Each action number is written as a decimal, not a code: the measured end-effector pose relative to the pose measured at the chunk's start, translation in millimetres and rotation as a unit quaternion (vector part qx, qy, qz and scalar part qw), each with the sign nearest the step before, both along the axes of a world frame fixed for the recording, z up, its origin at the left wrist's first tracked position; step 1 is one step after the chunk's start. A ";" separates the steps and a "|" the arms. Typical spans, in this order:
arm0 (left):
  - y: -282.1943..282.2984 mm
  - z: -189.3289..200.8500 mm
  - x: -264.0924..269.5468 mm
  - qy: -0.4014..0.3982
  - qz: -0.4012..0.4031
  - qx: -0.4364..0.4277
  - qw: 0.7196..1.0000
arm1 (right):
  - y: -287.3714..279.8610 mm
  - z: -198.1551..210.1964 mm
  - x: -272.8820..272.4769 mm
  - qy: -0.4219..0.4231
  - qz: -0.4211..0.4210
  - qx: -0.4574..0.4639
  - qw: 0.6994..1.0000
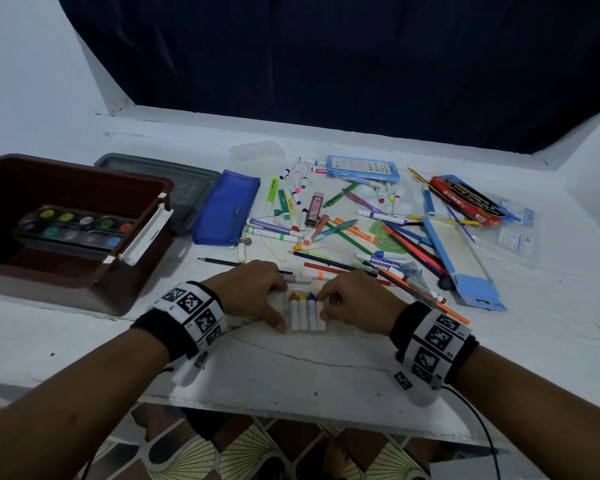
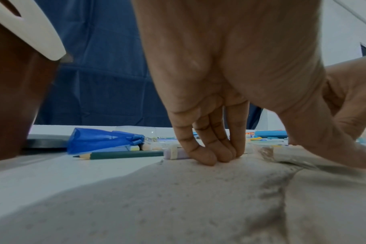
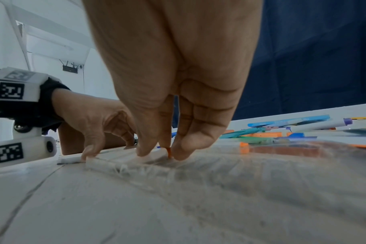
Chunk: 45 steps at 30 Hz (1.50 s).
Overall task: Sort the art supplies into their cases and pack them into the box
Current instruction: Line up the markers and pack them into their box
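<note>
On the white table [image 1: 291, 368], your left hand [image 1: 253, 292] and right hand [image 1: 357, 301] pinch the clear crayon case [image 1: 305, 315] at six o'clock from the marker pile [image 1: 326, 220]; it looks light, thin and slippery, so grip its side edges.

A dark blue curtain [image 1: 361, 64] hung across the far side, between white walls [image 1: 32, 81]. The white table [image 1: 291, 362] carried a thin crack along its near part. Patterned floor tiles [image 1: 243, 452] showed below the near edge.
</note>
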<state>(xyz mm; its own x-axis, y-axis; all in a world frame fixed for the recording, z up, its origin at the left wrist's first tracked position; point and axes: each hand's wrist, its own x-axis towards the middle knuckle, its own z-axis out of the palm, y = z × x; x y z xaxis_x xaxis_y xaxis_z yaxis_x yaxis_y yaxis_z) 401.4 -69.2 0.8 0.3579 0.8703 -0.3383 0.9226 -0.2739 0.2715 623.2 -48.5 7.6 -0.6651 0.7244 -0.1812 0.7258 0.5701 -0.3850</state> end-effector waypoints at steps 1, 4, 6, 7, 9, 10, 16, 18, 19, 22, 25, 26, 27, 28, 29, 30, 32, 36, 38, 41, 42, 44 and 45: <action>0.2 0.8 0.2 0.004 -0.002 0.000 1.000 | -0.1 0.5 -0.2 -0.001 0.001 0.000 1.000; 1.2 2.5 0.9 0.017 -0.009 -0.006 1.000 | 1.1 3.0 -0.5 -0.008 0.011 -0.006 1.000; 3.0 3.8 0.5 0.018 -0.013 -0.008 1.000 | 3.3 6.9 -0.1 -0.009 0.015 -0.015 1.000; 4.3 4.8 -0.6 0.012 -0.010 -0.004 1.000 | 5.2 9.0 0.5 -0.004 0.013 -0.017 1.000; 7.3 8.9 -3.6 -0.013 0.004 0.006 1.000 | 10.1 14.1 2.3 0.013 -0.001 -0.017 1.000; 9.3 11.5 -5.0 -0.026 0.009 0.014 1.000 | 13.3 17.1 3.1 0.022 -0.007 -0.015 1.000; 31.3 25.2 -13.6 -0.110 0.075 0.093 0.987 | 42.8 34.7 2.0 0.050 -0.024 0.006 0.998; 44.4 26.0 -17.5 -0.140 0.110 0.123 0.976 | 55.5 39.1 -1.0 0.047 -0.030 0.025 0.998; 51.4 26.3 -19.9 -0.153 0.129 0.135 0.971 | 63.2 39.9 -3.5 0.048 -0.035 0.028 0.998; 72.8 23.7 -25.6 -0.152 0.167 0.152 0.962 | 87.7 38.2 -14.4 0.066 -0.044 0.019 0.997; 94.7 17.7 -24.9 -0.134 0.180 0.152 0.962 | 110.9 33.0 -30.9 0.069 -0.042 0.023 0.996; 101.3 15.9 -23.1 -0.124 0.179 0.155 0.964 | 117.1 31.3 -38.3 0.064 -0.037 0.024 0.997; 107.7 13.9 -21.1 -0.112 0.175 0.161 0.965 | 122.2 29.5 -46.0 0.054 -0.028 0.026 0.998; 113.2 12.3 -18.7 -0.102 0.170 0.168 0.966 | 127.2 26.6 -53.4 0.038 -0.017 0.028 0.999; 118.8 10.5 -16.3 -0.091 0.166 0.175 0.966 | 132.7 22.8 -59.6 0.016 -0.006 0.026 1.000; 123.6 9.1 -14.4 -0.076 0.162 0.176 0.968 | 137.7 19.1 -64.4 -0.009 0.003 0.021 1.000; 132.2 5.4 -12.4 -0.043 0.158 0.155 0.974 | 146.6 10.9 -68.4 -0.062 0.005 0.017 0.998; 144.5 0.1 -15.5 -0.002 0.139 0.090 0.986 | 162.6 9.8 -58.8 -0.081 -0.002 0.030 0.996; 147.1 2.8 -16.3 -0.004 0.123 0.078 0.989 | 171.1 13.7 -49.4 -0.071 -0.007 0.016 0.997; 149.5 5.0 -19.4 -0.022 0.118 0.083 0.989 | 185.5 20.5 -38.5 -0.067 -0.020 0.004 0.998; 149.3 5.2 -22.1 -0.029 0.131 0.092 0.987 | 190.2 21.9 -38.0 -0.067 -0.028 0.004 0.997; 147.4 6.9 -29.7 -0.049 0.172 0.117 0.977 | 195.9 24.3 -41.1 -0.076 -0.037 0.010 0.996; 145.6 8.1 -34.8 -0.060 0.193 0.127 0.971 | 197.3 24.6 -45.6 -0.080 -0.042 0.018 0.996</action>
